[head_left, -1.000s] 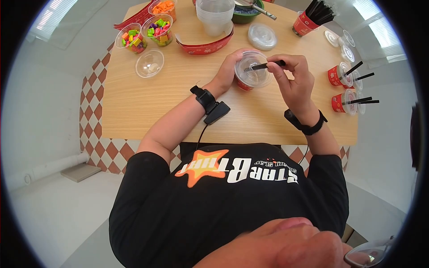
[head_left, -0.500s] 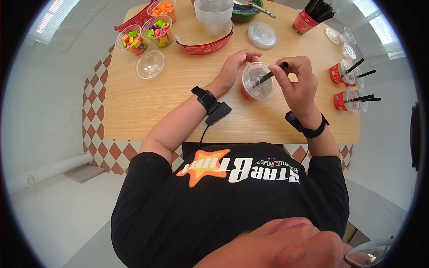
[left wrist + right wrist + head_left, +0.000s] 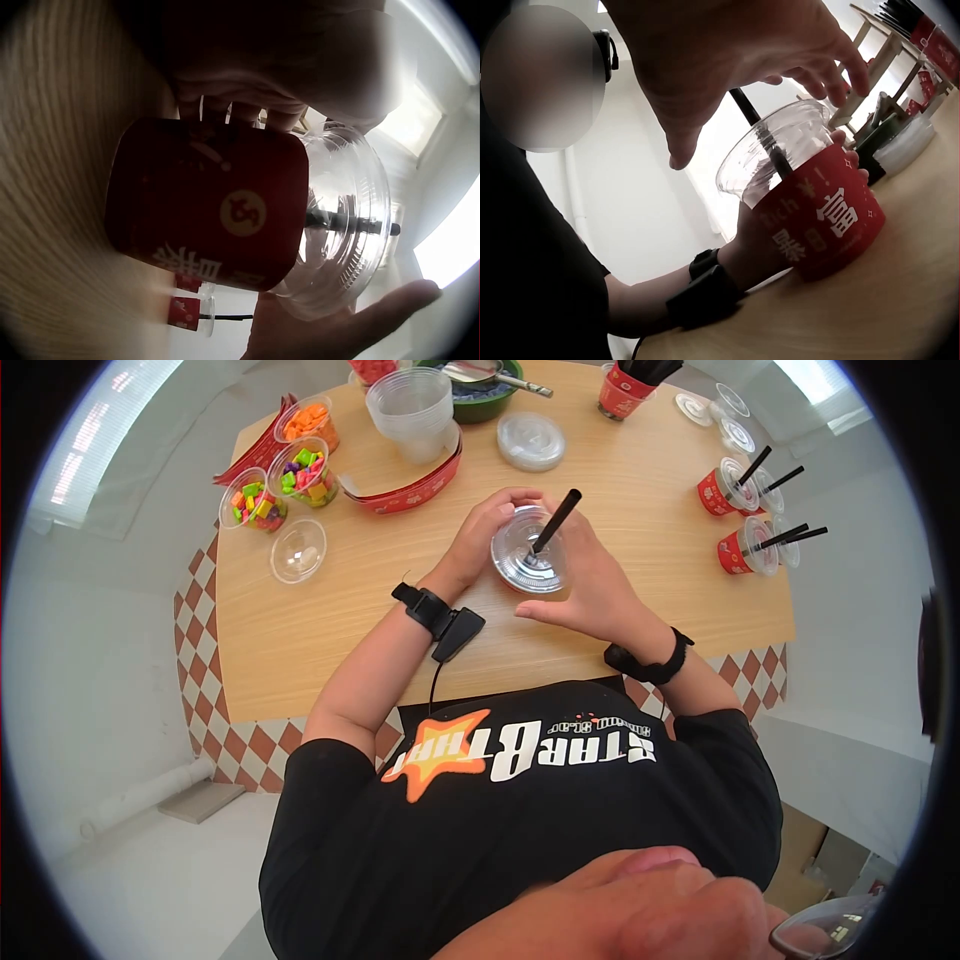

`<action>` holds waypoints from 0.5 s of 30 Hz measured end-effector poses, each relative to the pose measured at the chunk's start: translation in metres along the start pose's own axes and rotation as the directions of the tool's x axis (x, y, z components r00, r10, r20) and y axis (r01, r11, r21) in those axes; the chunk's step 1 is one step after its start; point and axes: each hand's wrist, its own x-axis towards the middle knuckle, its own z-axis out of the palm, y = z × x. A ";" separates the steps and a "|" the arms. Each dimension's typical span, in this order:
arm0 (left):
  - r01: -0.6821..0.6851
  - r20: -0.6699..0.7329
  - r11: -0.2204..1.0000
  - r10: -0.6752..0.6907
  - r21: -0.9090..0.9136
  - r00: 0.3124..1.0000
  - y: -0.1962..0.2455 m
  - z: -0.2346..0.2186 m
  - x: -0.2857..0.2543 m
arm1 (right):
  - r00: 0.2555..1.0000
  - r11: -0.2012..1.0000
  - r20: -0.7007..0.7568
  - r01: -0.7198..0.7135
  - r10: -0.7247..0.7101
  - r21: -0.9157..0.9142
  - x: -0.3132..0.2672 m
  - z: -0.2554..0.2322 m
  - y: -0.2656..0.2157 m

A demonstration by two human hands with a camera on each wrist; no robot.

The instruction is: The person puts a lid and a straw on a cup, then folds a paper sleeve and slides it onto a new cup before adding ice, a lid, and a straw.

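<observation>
In the head view, a clear-lidded plastic cup [image 3: 512, 565] with a black straw [image 3: 562, 515] stands upright on the table between both hands. Its red printed sleeve [image 3: 832, 214] shows in the right wrist view. My left hand [image 3: 478, 542] holds the cup from the left and far side; its fingertips come round behind the sleeve. The right hand [image 3: 600, 590] spreads along the right side of the lid, its thumb stretched out near the front of the cup. From the right wrist, that hand appears above the lid with nothing in its fingers.
At the right stand several red cups [image 3: 735, 552] with straws. Behind are stacked clear cups [image 3: 410, 410], a red paper tray [image 3: 410, 495], a stack of lids [image 3: 531, 442] and a green bowl [image 3: 490, 405]. Cups of colourful pieces [image 3: 308, 475] stand left, near a clear lid [image 3: 299, 551].
The right hand has let go of the straw, which now stands in the lid, and has lowered beside the cup. The left hand, apart from the cup half a second ago, now holds it.
</observation>
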 end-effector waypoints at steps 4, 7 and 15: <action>0.021 0.016 0.997 -0.022 0.080 1.000 -0.002 -0.002 0.002 | 0.984 0.981 -0.002 -0.175 0.176 0.079 -0.008 -0.008 0.004; -0.027 -0.031 0.982 0.034 0.189 0.999 0.000 -0.001 0.000 | 0.936 0.970 -0.257 -0.223 0.241 0.098 -0.011 -0.031 0.026; -0.040 0.026 0.954 0.034 0.296 0.999 -0.001 -0.002 0.002 | 0.811 0.840 -0.487 -0.484 0.325 -0.244 -0.019 -0.102 0.134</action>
